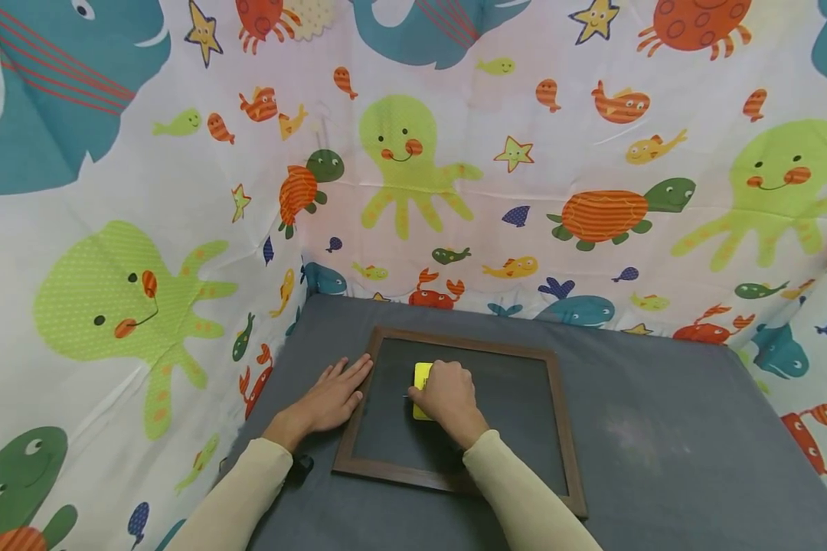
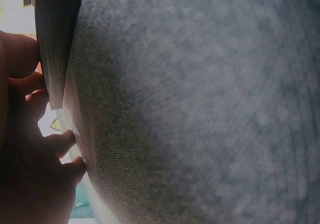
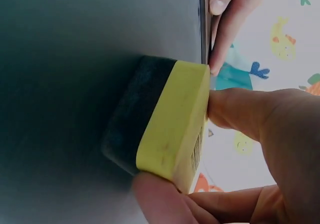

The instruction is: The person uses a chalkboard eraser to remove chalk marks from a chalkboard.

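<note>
Sea-creature curtains (image 1: 455, 99) are hanging across the upper frame, behind the gray table (image 1: 661, 428). Lower centre, a brown-rimmed board (image 1: 503, 398) is lying flat, the right sleeve (image 1: 524, 497) partly hiding its lower rim. The left hand (image 1: 331, 398), fingers extended, is resting at the left rim; the right hand (image 1: 449, 394) is gripping a yellow-and-black eraser (image 3: 165, 116) left of the board's centre. Wiping seems in hand, likely calling for flat sliding next.
</note>
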Tool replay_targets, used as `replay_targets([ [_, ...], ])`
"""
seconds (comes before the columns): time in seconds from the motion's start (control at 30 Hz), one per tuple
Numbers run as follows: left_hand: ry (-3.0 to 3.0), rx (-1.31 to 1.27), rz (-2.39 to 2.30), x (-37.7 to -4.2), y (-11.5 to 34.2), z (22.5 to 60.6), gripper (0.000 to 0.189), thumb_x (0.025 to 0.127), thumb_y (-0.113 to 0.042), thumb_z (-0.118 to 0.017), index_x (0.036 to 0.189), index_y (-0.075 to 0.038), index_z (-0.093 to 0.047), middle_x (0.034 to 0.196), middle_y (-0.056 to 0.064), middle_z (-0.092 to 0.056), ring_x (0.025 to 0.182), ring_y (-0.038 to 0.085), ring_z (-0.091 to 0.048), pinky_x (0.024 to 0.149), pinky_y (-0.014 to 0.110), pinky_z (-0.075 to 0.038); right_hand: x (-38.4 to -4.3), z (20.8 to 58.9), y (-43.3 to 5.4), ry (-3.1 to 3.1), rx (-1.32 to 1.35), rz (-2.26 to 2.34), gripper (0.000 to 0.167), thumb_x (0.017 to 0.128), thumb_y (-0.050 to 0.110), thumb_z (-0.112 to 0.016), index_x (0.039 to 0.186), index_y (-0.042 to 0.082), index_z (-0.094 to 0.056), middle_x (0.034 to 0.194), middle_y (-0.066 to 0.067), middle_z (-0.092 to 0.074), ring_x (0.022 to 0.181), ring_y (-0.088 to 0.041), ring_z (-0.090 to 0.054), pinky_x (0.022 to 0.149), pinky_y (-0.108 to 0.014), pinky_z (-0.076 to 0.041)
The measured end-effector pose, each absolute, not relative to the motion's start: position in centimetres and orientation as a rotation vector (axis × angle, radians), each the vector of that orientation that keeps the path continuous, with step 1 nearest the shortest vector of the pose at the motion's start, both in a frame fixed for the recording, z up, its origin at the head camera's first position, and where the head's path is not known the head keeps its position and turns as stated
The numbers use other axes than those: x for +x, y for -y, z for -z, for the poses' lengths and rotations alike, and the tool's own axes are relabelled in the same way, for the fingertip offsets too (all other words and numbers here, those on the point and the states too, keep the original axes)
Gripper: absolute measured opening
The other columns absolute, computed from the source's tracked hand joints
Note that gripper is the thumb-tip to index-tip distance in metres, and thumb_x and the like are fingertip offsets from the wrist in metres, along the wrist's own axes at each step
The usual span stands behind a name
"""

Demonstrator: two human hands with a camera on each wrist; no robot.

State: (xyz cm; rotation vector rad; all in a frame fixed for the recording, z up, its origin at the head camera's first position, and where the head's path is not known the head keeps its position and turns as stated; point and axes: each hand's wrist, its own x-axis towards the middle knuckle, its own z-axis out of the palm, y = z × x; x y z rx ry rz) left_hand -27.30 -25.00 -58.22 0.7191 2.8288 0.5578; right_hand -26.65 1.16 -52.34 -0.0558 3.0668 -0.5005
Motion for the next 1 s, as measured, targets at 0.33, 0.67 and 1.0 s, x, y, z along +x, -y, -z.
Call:
replay_targets([
  [0.33, -2.828, 0.712, -0.559, -27.2, 24.8, 58.3, 0.065, 0.118, -0.026, -0.047, 0.176, -0.011, -0.022, 0.185, 0.006, -0.016, 0.168, 0.052, -0.016, 0.133, 0.073, -0.013, -26.9, 52.3, 0.6, -3.042, -0.057, 0.545, 0.062, 0.087, 0.051, -0.090, 0.114, -0.002, -0.074, 0.089, -0.013, -0.069, 0.075, -0.027, -0.066, 0.076, -0.045, -0.067],
  [0.67, -2.836, 0.708, -0.574, -27.2, 24.8, 58.3, 0.065, 0.117, -0.026, -0.048, 0.176, -0.011, -0.023, 0.185, 0.007, -0.017, 0.168, 0.052, -0.017, 0.132, 0.074, -0.013, -27.3, 52.4, 1.5, -3.028, -0.083, 0.540, 0.063, 0.086, 0.055, -0.090, 0.109, -0.001, -0.074, 0.086, -0.011, -0.067, 0.074, -0.025, -0.066, 0.073, -0.043, -0.066],
  [1.0, -2.841, 0.714, -0.582, -27.3, 24.8, 58.3, 0.065, 0.117, -0.025, -0.048, 0.176, -0.010, -0.024, 0.185, 0.007, -0.018, 0.167, 0.052, -0.018, 0.132, 0.074, -0.015, -27.5, 52.6, 1.3, -3.009, -0.087, 0.561, 0.064, 0.086, 0.056, -0.090, 0.109, -0.001, -0.073, 0.085, -0.010, -0.065, 0.074, -0.025, -0.064, 0.073, -0.042, -0.065],
])
